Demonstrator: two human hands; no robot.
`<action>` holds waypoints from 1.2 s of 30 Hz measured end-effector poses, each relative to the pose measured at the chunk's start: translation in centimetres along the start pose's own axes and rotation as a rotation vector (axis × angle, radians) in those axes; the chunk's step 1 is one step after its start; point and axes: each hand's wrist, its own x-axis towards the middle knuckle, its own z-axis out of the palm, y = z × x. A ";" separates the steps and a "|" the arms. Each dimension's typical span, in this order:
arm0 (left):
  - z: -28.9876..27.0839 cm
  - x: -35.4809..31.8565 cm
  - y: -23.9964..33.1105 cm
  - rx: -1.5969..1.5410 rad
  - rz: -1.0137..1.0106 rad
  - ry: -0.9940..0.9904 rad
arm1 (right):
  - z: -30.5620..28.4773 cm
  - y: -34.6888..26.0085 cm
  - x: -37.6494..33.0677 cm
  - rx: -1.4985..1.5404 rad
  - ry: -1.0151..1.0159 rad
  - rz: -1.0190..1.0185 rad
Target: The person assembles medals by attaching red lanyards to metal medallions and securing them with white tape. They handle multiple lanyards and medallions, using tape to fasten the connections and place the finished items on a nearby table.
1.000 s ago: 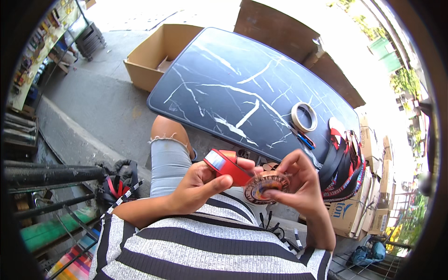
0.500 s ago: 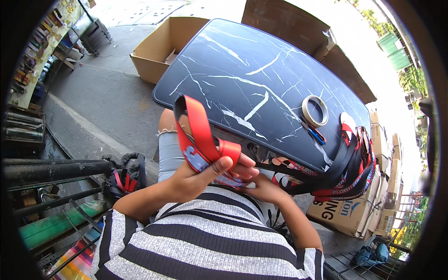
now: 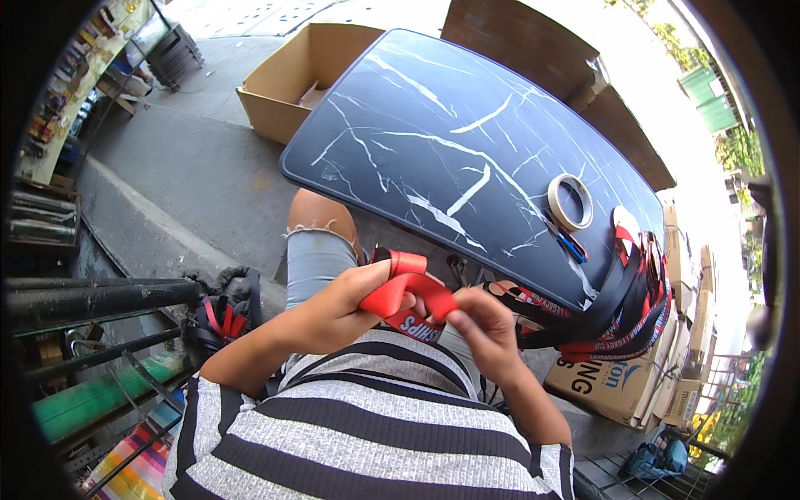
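A red ribbon (image 3: 427,292) with dark printed parts is looped between my two hands, just above my lap. My left hand (image 3: 346,307) is closed around its folded end, the thumb lying along the band. With thumb and fingers, my right hand (image 3: 485,327) pinches the ribbon's other side. Both hands are in front of the near edge of a black marble-patterned table (image 3: 392,142). A bundle of red and black printed ribbons (image 3: 621,308) hangs over the table's right corner.
On the table's right side lie a tape roll (image 3: 570,202) and a blue-and-red cutter (image 3: 572,247). An open cardboard box (image 3: 275,108) is beyond the left end. Stacked cartons (image 3: 604,379) stand at right. Black metal rails (image 3: 100,304) run at left, with more ribbons (image 3: 223,321) near them.
The tall loop of ribbon above my left hand has come down and is now folded smaller. My right hand has risen from below to pinch the ribbon.
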 end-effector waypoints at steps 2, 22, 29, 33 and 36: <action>0.1 0.0 0.1 -0.267 -0.045 -0.127 | -0.8 -0.9 0.1 0.227 0.073 0.010; 4.3 1.8 0.6 -0.416 -0.285 -0.444 | -23.1 -7.5 0.4 -1.354 0.703 -0.138; 2.5 0.5 0.1 -0.532 -0.213 -0.302 | -37.3 -6.0 0.5 -1.172 0.367 0.655; 1.8 0.2 -0.3 -0.580 -0.168 -0.281 | -36.1 -7.9 1.1 -1.049 0.312 0.597; 1.8 0.5 -0.4 -0.568 -0.176 -0.338 | -34.3 -8.9 1.6 -1.222 0.396 0.340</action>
